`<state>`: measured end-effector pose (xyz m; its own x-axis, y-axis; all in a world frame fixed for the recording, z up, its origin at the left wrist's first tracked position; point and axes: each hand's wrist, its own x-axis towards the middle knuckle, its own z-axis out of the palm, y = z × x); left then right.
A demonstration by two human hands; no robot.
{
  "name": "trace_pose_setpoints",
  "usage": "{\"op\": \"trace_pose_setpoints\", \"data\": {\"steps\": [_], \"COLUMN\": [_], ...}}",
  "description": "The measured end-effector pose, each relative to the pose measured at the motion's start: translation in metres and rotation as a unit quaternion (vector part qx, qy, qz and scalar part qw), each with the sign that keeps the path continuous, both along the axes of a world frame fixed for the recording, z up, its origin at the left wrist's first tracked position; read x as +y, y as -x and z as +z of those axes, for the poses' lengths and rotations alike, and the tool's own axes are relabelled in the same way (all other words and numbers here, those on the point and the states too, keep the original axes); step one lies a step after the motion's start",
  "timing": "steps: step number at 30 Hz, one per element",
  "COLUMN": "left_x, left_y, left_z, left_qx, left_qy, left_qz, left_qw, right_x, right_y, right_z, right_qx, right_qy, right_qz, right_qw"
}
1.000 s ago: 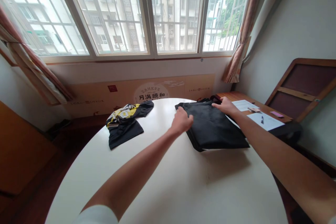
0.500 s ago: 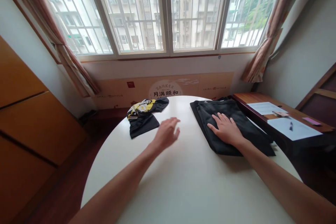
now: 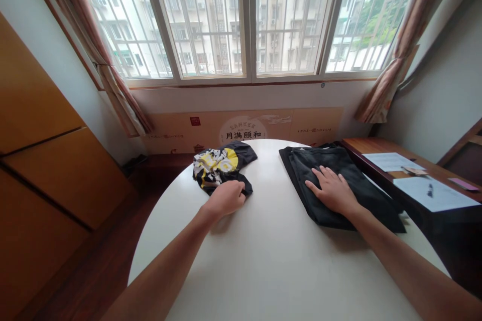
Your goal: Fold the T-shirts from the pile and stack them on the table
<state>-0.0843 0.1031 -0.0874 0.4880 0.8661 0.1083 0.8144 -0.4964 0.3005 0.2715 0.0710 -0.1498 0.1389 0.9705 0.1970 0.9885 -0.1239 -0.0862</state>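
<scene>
My left hand (image 3: 226, 197) is closed on the near edge of a crumpled black garment with a yellow and white print (image 3: 220, 163), on the left of the white round table (image 3: 259, 256). Its fingertips are hidden by the hand's back. Flat on a stack of folded black cloth (image 3: 339, 160) rests my right hand (image 3: 333, 188), fingers spread, gripping nothing. That stack lies at the table's right side and reaches its edge.
A wooden desk (image 3: 357, 145) stands beyond the table on the right, with paper sheets (image 3: 437, 193), a pen (image 3: 430, 190) and a pink item (image 3: 464, 184). A long printed box (image 3: 181, 133) lies below the barred window. At the left is a wooden cabinet (image 3: 41, 115).
My left hand has closed on the printed garment and pulled its near part rightward. My right hand stays flat on the black cloth. The whole view has shifted slightly.
</scene>
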Motion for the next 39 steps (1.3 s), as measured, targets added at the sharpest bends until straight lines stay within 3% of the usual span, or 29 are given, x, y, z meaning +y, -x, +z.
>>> {"op": "trace_pose_setpoints", "data": {"steps": [6, 8, 10, 12, 14, 16, 17, 19, 22, 24, 28, 33, 39], "left_x": [-0.075, -0.096, -0.104, -0.098, -0.076, -0.046, -0.031, -0.004, 0.018, 0.023, 0.027, 0.028, 0.032], "left_y": [-0.035, -0.04, -0.036, -0.023, -0.003, 0.019, 0.029, 0.047, 0.065, 0.071, 0.08, 0.088, 0.092], "left_z": [0.022, 0.032, 0.043, 0.051, 0.05, 0.041, 0.034, 0.018, 0.001, -0.003, 0.004, 0.018, 0.004], "left_qx": [0.023, 0.011, -0.029, -0.093, -0.149, -0.138, -0.105, -0.038, -0.026, -0.044, -0.074, -0.062, -0.008], "left_qy": [0.092, 0.17, 0.28, 0.333, 0.26, 0.119, 0.067, 0.049, 0.103, 0.113, 0.078, 0.014, 0.026], "left_qz": [-0.177, -0.232, -0.278, -0.278, -0.203, -0.062, 0.008, 0.092, 0.095, 0.089, 0.154, 0.31, 0.3], "left_qw": [0.98, 0.958, 0.918, 0.896, 0.932, 0.981, 0.992, 0.994, 0.99, 0.989, 0.982, 0.949, 0.954], "right_x": [0.001, 0.002, 0.001, 0.0, -0.004, -0.012, -0.018, -0.034, -0.058, -0.069, -0.07, -0.063, -0.058], "right_y": [-0.003, -0.003, -0.001, 0.0, 0.004, 0.012, 0.019, 0.038, 0.075, 0.094, 0.103, 0.086, 0.08], "right_z": [-0.006, -0.007, -0.007, -0.003, 0.003, 0.013, 0.019, 0.028, 0.034, 0.032, 0.026, 0.035, 0.032], "right_qx": [0.005, 0.004, 0.008, 0.012, 0.009, 0.011, 0.026, 0.083, 0.157, 0.151, 0.137, 0.208, 0.284], "right_qy": [-0.019, -0.018, -0.016, -0.025, -0.063, -0.12, -0.14, -0.137, -0.045, 0.008, 0.018, -0.098, -0.08], "right_qz": [0.003, 0.004, 0.004, 0.003, 0.013, 0.061, 0.101, 0.204, 0.344, 0.39, 0.375, 0.314, 0.2], "right_qw": [1.0, 1.0, 1.0, 1.0, 0.998, 0.991, 0.985, 0.966, 0.925, 0.908, 0.917, 0.921, 0.934]}}
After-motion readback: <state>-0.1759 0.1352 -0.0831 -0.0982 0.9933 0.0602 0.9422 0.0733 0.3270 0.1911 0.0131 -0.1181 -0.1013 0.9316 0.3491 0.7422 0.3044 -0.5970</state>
